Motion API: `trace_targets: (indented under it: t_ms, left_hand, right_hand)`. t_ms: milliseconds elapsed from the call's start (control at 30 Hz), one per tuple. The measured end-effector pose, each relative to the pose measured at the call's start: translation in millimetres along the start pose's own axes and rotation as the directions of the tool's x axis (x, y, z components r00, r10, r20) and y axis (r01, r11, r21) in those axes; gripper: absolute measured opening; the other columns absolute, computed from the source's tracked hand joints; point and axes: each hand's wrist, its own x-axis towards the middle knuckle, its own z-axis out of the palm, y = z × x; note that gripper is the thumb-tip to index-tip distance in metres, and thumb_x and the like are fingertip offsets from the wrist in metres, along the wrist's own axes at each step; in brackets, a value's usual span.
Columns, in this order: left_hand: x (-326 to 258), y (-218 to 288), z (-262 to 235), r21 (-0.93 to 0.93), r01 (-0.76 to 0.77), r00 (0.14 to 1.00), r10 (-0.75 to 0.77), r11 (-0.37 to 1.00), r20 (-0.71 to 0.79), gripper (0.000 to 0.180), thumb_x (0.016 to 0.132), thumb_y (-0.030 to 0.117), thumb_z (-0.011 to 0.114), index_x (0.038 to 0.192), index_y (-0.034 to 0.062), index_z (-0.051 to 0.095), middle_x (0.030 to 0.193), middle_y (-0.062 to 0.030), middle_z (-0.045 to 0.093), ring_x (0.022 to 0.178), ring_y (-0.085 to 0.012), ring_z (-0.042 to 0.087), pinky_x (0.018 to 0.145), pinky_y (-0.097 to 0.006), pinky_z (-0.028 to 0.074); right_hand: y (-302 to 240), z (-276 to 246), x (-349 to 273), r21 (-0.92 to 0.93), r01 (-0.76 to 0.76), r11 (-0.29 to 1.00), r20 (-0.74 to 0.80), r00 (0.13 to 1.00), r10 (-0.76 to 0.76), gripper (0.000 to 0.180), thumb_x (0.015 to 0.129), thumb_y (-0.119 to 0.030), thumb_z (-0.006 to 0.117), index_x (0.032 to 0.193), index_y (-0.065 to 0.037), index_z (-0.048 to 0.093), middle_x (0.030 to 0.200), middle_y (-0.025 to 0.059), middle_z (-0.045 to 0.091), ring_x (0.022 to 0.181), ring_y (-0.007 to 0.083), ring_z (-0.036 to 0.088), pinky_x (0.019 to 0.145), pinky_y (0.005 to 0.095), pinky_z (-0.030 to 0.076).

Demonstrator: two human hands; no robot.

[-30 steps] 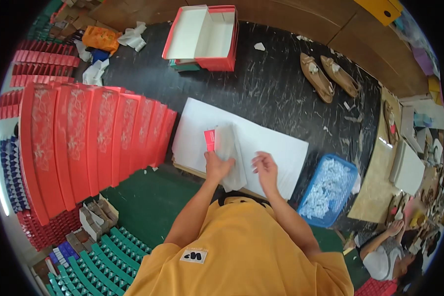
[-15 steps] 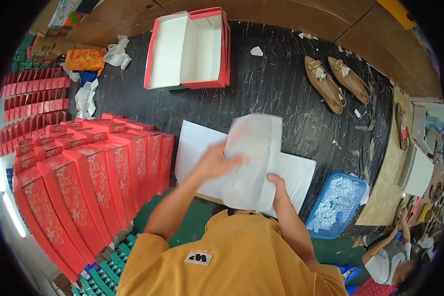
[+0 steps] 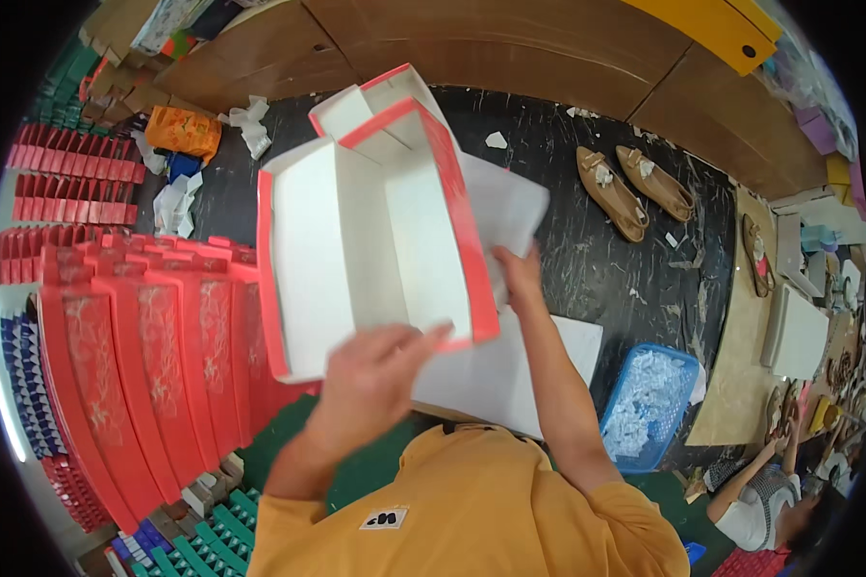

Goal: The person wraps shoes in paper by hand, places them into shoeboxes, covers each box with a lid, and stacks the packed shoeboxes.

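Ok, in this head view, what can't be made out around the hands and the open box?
- Left hand: motion-blurred; fingertips lie over the red-edged box, grip unclear.
- Right hand: partly behind the box wall; whether it holds the white paper sheet is uncertain.
- White sheet stack: largely covered by box and forearm.
- Blue basket: contents too small to identify.

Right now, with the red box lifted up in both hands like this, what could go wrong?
The left hand seems to pinch only the near rim of the open box, so it might tip or slip. The right hand presses a white paper sheet against the box's side, which could crease. The lifted box hides the floor, including the brown shoes.
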Motion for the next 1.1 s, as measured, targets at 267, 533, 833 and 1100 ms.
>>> trace_targets:
  t_ms: [267, 533, 833, 1100]
  left_hand:
    - [-143.9, -3.5, 210.2, -0.104, 0.043, 0.968, -0.016, 0.994, 0.251, 0.049, 0.081, 0.001, 0.06, 0.126, 0.0171, 0.069, 0.095, -0.0086, 0.056, 0.083, -0.0283, 0.064, 0.072, -0.041, 0.052]
    - [-176.0, -12.4, 276.3, 0.129, -0.207, 0.907, 0.141, 0.97, 0.398, 0.023, 0.085, 0.01, 0.059, 0.104, 0.0034, 0.068, 0.095, -0.0132, 0.065, 0.089, -0.0299, 0.068, 0.08, -0.043, 0.053]
    - [-179.8, 8.7, 224.0, 0.107, -0.109, 0.87, 0.042, 0.988, 0.492, 0.018, 0.087, 0.024, 0.068, 0.096, 0.0079, 0.07, 0.08, -0.0051, 0.071, 0.082, -0.0251, 0.07, 0.079, -0.04, 0.055]
    - [-120.8, 3.7, 241.7, 0.262, -0.013, 0.971, -0.051, 0.965, 0.236, 0.088, 0.084, 0.058, 0.072, 0.156, 0.0211, 0.039, 0.161, -0.0241, 0.024, 0.149, -0.0468, 0.02, 0.112, -0.075, 0.016]
  right_hand:
    - [-33.0, -146.6, -176.4, -0.771, 0.194, 0.606, -0.48, 0.448, -0.754, 0.097, 0.083, -0.016, 0.074, 0.159, 0.006, 0.018, 0.156, 0.0311, 0.037, 0.144, 0.0415, 0.039, 0.119, 0.0425, 0.031]
    - [8.0, -29.9, -213.5, -0.977, 0.129, 0.167, 0.115, 0.989, -0.088, 0.101, 0.077, -0.025, 0.072, 0.161, -0.007, 0.02, 0.132, 0.0295, 0.057, 0.113, 0.0436, 0.062, 0.082, 0.0549, 0.056]
    - [76.0, -98.8, -214.9, -0.704, 0.616, 0.354, 0.265, 0.691, -0.673, 0.074, 0.083, -0.019, 0.075, 0.149, -0.007, 0.045, 0.149, 0.0232, 0.047, 0.134, 0.0419, 0.05, 0.111, 0.0456, 0.043]
    - [204.7, -369.2, -217.4, -0.987, -0.157, 0.022, -0.15, 0.888, -0.435, 0.055, 0.078, -0.004, 0.065, 0.133, -0.008, 0.063, 0.145, 0.0218, 0.053, 0.133, 0.0436, 0.05, 0.105, 0.047, 0.046]
